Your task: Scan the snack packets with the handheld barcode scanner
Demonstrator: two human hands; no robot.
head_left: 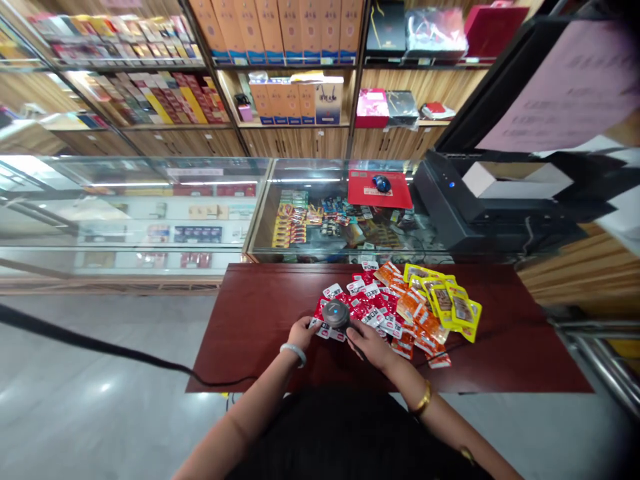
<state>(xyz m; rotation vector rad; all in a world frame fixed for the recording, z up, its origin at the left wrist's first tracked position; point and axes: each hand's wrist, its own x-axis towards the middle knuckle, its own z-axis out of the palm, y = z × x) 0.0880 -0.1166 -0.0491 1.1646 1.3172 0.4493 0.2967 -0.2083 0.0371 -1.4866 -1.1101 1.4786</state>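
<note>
Round grey handheld scanner (336, 313) on the dark red wooden bench (250, 327) — atop the pile of red snack sachets (370, 303). Left hand (301, 331) beside it, fingers curled on a sachet. Right hand (369, 343) gripping its handle — fingers clamped. Yellow packets (453, 303) further right.

Red-and-white packets (367, 303), orange packets (413, 313) and yellow packets (450, 303) lie on a dark reddish-brown table (520, 347).
</note>
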